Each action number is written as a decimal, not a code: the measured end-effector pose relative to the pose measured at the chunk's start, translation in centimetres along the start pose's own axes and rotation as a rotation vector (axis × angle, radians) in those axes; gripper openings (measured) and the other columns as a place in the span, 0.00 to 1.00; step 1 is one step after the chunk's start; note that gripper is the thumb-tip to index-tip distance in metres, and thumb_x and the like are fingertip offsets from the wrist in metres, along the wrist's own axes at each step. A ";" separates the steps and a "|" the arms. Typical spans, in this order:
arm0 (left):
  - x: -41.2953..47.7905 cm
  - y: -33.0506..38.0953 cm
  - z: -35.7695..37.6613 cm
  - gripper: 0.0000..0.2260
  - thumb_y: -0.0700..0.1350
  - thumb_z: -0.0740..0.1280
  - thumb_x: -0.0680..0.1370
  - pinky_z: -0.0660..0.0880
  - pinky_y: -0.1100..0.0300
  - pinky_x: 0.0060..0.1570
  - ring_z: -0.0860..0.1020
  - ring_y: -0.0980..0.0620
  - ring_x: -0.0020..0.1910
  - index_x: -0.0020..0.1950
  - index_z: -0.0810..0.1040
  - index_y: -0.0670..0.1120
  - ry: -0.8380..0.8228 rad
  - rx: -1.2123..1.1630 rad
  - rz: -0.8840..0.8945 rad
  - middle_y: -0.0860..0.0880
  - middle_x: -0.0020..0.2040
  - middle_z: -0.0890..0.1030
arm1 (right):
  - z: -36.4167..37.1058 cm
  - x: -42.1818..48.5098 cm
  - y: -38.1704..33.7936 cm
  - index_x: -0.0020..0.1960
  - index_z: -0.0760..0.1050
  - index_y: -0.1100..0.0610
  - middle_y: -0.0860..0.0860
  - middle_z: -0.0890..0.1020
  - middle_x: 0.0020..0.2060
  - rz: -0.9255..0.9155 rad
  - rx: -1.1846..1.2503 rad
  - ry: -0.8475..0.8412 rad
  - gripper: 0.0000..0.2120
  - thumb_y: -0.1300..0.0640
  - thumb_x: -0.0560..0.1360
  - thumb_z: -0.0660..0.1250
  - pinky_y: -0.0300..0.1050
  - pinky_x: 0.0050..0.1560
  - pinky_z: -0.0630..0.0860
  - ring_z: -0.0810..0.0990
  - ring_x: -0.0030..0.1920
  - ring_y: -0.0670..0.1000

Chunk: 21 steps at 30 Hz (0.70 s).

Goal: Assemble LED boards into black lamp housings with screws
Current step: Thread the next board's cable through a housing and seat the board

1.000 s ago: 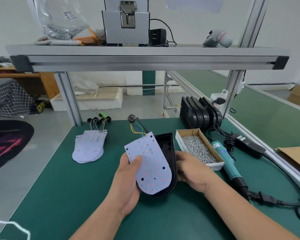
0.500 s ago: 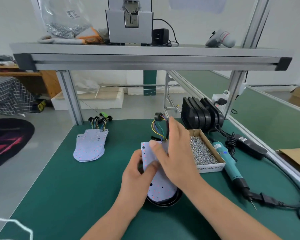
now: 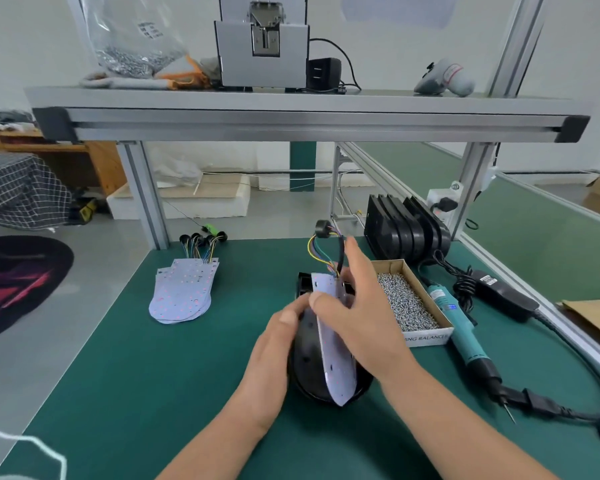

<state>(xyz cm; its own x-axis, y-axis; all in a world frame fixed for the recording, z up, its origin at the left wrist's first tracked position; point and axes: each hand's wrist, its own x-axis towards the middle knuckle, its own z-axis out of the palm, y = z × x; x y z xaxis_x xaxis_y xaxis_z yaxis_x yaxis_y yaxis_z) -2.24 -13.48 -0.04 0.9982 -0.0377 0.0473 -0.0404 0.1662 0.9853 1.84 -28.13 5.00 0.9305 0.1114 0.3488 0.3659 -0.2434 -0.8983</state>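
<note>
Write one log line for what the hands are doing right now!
step: seating LED board in black lamp housing | left hand: steadying housing | right hand: holding tilted board | screws: none driven | electric screwdriver: on mat

LED board [image 3: 335,355] now tilted on edge

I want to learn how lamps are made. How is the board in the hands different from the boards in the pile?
The held LED board stands tilted on edge in a black housing; the pile of boards lies flat on the mat. The held one is single, the pile several. Both are pale, dotted and trail coloured wires.
</note>
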 end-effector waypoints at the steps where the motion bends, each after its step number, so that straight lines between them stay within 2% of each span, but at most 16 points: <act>1: 0.2 0.2 0.1 0.18 0.61 0.61 0.82 0.72 0.53 0.69 0.78 0.57 0.70 0.69 0.81 0.60 0.057 -0.014 -0.019 0.57 0.68 0.83 | -0.4 0.1 0.1 0.84 0.58 0.44 0.43 0.75 0.65 0.003 0.067 -0.004 0.45 0.44 0.69 0.71 0.55 0.73 0.72 0.75 0.65 0.45; 3: 0.4 0.3 0.1 0.13 0.53 0.64 0.82 0.75 0.65 0.60 0.80 0.64 0.63 0.62 0.82 0.68 0.196 0.097 0.013 0.63 0.63 0.83 | -1.1 0.4 0.1 0.82 0.64 0.45 0.40 0.80 0.56 -0.010 0.262 -0.002 0.40 0.50 0.71 0.71 0.57 0.65 0.76 0.78 0.56 0.44; 4: 0.4 0.2 0.1 0.15 0.47 0.66 0.83 0.74 0.67 0.57 0.80 0.65 0.61 0.59 0.81 0.69 0.234 0.153 0.023 0.65 0.61 0.83 | -1.3 0.5 0.2 0.81 0.66 0.46 0.40 0.82 0.56 0.004 0.400 0.025 0.38 0.52 0.71 0.71 0.59 0.64 0.79 0.80 0.56 0.44; 7: 0.3 -0.3 0.0 0.25 0.37 0.71 0.79 0.74 0.63 0.59 0.78 0.67 0.58 0.57 0.75 0.70 0.321 0.316 0.049 0.69 0.57 0.80 | -1.7 0.9 0.2 0.75 0.74 0.52 0.49 0.80 0.68 0.112 0.796 0.057 0.26 0.58 0.77 0.66 0.64 0.61 0.80 0.81 0.67 0.55; 9: 0.2 -0.1 -0.1 0.29 0.36 0.72 0.76 0.78 0.57 0.58 0.80 0.62 0.57 0.59 0.73 0.71 0.372 0.360 0.076 0.66 0.57 0.80 | -2.1 0.7 0.4 0.74 0.75 0.54 0.55 0.78 0.70 0.140 0.942 -0.008 0.21 0.58 0.81 0.64 0.63 0.59 0.79 0.78 0.68 0.59; 11: 0.4 0.3 -0.6 0.37 0.34 0.72 0.75 0.81 0.57 0.50 0.82 0.59 0.52 0.66 0.69 0.75 0.427 0.352 0.077 0.66 0.61 0.80 | -2.6 0.5 0.5 0.74 0.76 0.54 0.56 0.79 0.70 0.160 1.031 -0.070 0.22 0.54 0.80 0.68 0.63 0.61 0.78 0.77 0.68 0.60; 13: 0.5 0.5 -1.3 0.44 0.34 0.70 0.74 0.78 0.68 0.36 0.81 0.63 0.41 0.74 0.61 0.78 0.473 0.326 0.057 0.71 0.60 0.76 | -3.0 0.5 1.1 0.75 0.76 0.55 0.55 0.79 0.71 0.187 1.021 -0.058 0.27 0.51 0.76 0.72 0.65 0.66 0.77 0.78 0.69 0.61; 14: 0.6 0.6 -1.4 0.45 0.34 0.69 0.75 0.74 0.72 0.32 0.80 0.65 0.38 0.76 0.60 0.76 0.500 0.307 0.039 0.72 0.58 0.75 | -3.1 0.6 1.6 0.75 0.76 0.55 0.55 0.79 0.71 0.212 1.005 -0.035 0.27 0.52 0.76 0.71 0.67 0.67 0.77 0.79 0.70 0.61; 15: 0.7 0.6 -1.5 0.42 0.34 0.69 0.75 0.72 0.74 0.31 0.79 0.66 0.36 0.77 0.63 0.72 0.523 0.280 0.023 0.71 0.54 0.76 | -3.1 0.6 2.0 0.76 0.75 0.54 0.56 0.80 0.71 0.248 0.986 -0.017 0.28 0.54 0.76 0.68 0.69 0.68 0.76 0.79 0.70 0.61; 16: 0.8 0.5 -1.6 0.37 0.33 0.68 0.75 0.71 0.76 0.31 0.78 0.65 0.35 0.72 0.69 0.70 0.535 0.250 0.017 0.67 0.50 0.79 | -3.1 0.7 2.4 0.77 0.73 0.53 0.55 0.80 0.71 0.278 0.957 -0.009 0.28 0.55 0.76 0.65 0.69 0.69 0.75 0.79 0.71 0.61; 18: 0.9 0.2 -1.8 0.28 0.33 0.66 0.75 0.74 0.71 0.35 0.77 0.59 0.37 0.59 0.78 0.67 0.562 0.180 -0.009 0.58 0.44 0.83 | -3.0 0.7 3.0 0.77 0.72 0.52 0.53 0.81 0.70 0.315 0.875 -0.017 0.30 0.56 0.74 0.62 0.66 0.69 0.75 0.80 0.70 0.58; 21: 0.9 -0.2 -2.2 0.23 0.32 0.67 0.76 0.79 0.56 0.47 0.80 0.53 0.42 0.62 0.79 0.57 0.617 0.057 -0.034 0.56 0.47 0.85 | -3.0 0.9 3.1 0.75 0.73 0.52 0.51 0.82 0.69 0.351 0.695 -0.037 0.28 0.55 0.75 0.63 0.61 0.67 0.78 0.82 0.67 0.55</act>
<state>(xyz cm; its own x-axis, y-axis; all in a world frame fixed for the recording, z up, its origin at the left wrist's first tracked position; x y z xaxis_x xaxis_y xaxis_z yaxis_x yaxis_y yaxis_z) -1.21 -11.37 -0.51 0.8403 0.5374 -0.0712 0.0066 0.1212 0.9926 3.89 -31.65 3.31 0.9845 0.1747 0.0148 -0.0551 0.3883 -0.9199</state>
